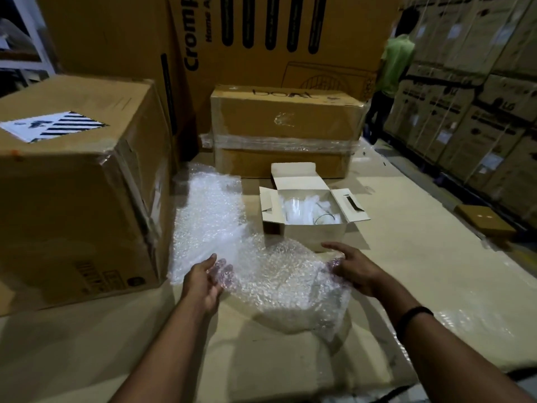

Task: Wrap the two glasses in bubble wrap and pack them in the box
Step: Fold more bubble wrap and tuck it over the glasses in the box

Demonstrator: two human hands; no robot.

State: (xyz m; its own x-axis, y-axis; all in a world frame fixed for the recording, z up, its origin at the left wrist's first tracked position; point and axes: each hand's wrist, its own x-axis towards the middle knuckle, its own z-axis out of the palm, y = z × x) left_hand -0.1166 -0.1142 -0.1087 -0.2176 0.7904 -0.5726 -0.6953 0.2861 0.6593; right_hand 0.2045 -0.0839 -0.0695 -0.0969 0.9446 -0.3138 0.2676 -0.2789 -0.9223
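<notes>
This is looking like a warehouse or goods depot. Big brown cartons (279, 33) are standing stacked against the back, one printed with large black lettering and the outline of an appliance. Along the right side, rows of branded boxes (476, 112) are piling up in tall strapped stacks, forming an aisle. A person in a green shirt (396, 62) is standing in that aisle beside the stacks. Taped shipping cartons (75, 181) are sitting at the left edge and far edge of flat cardboard sheeting (406, 257) that is covering the work surface. One carton is carrying a striped shipping label (55, 125). Lighting is dim.
</notes>
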